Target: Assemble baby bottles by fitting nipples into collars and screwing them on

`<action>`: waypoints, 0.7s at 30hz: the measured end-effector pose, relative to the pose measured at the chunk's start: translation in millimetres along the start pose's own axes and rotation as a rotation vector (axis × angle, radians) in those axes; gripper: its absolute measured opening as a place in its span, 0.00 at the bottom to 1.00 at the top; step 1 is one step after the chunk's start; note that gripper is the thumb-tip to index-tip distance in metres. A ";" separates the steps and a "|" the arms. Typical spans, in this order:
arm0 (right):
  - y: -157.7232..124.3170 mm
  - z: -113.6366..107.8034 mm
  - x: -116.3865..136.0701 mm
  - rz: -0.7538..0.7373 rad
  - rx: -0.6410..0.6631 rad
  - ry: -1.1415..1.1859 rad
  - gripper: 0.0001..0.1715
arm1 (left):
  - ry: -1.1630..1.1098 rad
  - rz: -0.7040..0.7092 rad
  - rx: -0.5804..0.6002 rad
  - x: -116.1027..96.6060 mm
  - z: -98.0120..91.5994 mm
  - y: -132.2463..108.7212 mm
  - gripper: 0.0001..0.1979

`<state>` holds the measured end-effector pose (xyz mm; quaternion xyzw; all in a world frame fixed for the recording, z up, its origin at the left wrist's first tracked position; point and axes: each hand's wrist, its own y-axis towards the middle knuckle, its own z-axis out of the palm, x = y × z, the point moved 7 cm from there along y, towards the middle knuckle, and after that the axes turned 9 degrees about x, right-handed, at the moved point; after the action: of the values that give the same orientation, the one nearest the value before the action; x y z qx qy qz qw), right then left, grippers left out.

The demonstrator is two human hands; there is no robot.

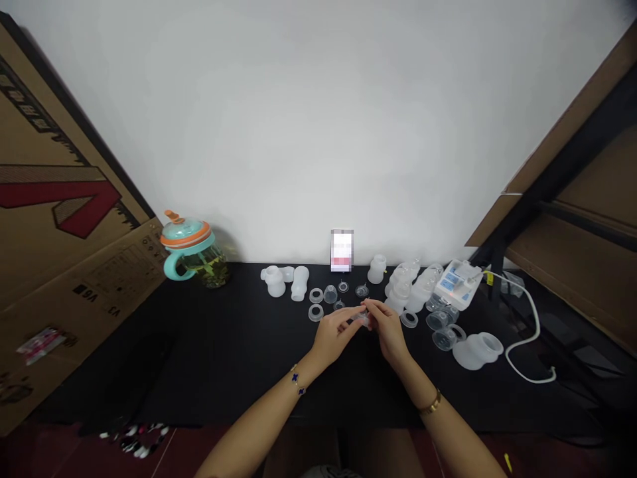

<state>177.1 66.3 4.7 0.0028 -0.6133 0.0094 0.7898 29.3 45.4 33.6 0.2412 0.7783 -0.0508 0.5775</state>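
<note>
Here my two hands meet over the middle of the black desk (209, 345), and between them I hold a small clear plastic part (363, 319). My left hand (334, 335) has its grip narrow, thumb and fingertips pinched on the near-left side of that part. My right hand (388, 328) closes on it from the right, fingers curled over the top, so both grips are holding the same piece just above the desk. What kind of piece it is I cannot tell; it is too small and see-through.

A blue-beaded bracelet (297, 384) sits on my left wrist and a gold bangle (430, 403) on my right.

Just beyond my fingers lie several loose rings (315, 312) and small clear caps (330, 293), scattered and apart from one another. Further back on the left stand white bottle parts (300, 283), and on the right a cluster of clear bottles (405, 282) near the wall. Beside those sits a white pump unit (458, 283) with a white cord (530, 332) trailing off to the right. A frosted cup piece (478, 350) lies on its side near the right edge, with clear rounded pieces (442, 332) next to it.

Well off to the left stands a jug with a teal handle and orange-rimmed lid (192, 249). A cardboard box (54, 219) leans at the far left.
</note>
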 end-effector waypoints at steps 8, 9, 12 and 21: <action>-3.3 3.9 13.3 -0.084 0.027 -0.036 0.16 | -0.149 -0.101 -0.063 15.0 -7.2 4.5 0.26; -3.5 4.3 14.0 -0.096 0.033 -0.051 0.16 | -0.137 -0.101 -0.063 14.7 -7.7 4.7 0.25; -4.1 5.5 15.5 -0.124 0.048 -0.105 0.15 | -0.105 -0.103 -0.058 14.7 -7.2 5.3 0.24; -9.4 13.8 23.2 -0.172 0.109 -0.189 0.17 | -0.079 -0.089 -0.063 15.3 -5.0 5.6 0.21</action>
<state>169.6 56.9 30.6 0.0992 -0.6812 -0.0252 0.7249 24.1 57.0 22.2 0.1861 0.7662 -0.0613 0.6120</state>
